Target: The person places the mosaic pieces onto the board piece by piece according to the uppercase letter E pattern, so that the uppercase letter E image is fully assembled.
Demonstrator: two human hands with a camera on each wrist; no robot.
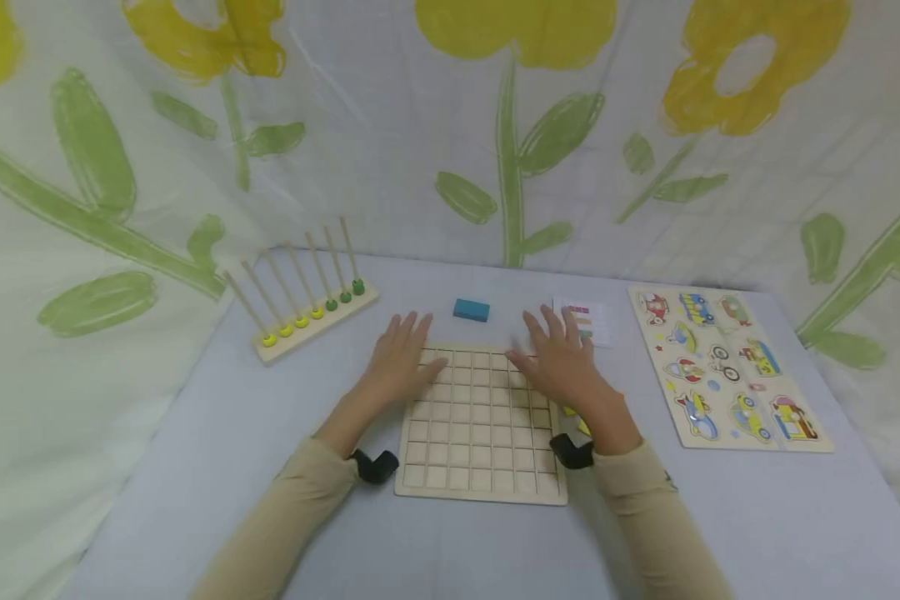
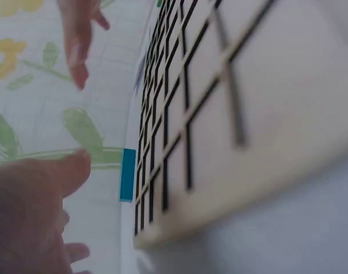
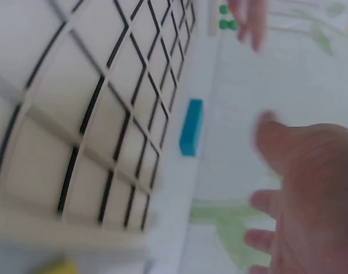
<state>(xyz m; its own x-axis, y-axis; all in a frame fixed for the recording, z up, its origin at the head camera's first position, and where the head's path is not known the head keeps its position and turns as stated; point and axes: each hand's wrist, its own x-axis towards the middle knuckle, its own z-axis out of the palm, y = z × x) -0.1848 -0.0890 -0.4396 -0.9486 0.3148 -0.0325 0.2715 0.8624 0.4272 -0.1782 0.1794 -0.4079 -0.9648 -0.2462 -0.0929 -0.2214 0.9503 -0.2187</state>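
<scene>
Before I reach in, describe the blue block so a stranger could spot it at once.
Start from the big wooden grid board in the middle, with the left hand and right hand at its sides. Just beyond its far edge lies the small, oblong blue block. Its solid blue sets it apart from the white printed card on its right and the beaded rod stand on its left.

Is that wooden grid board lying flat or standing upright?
Flat: in the head view, the wooden grid board lies on the table, its gridded face up.
</scene>
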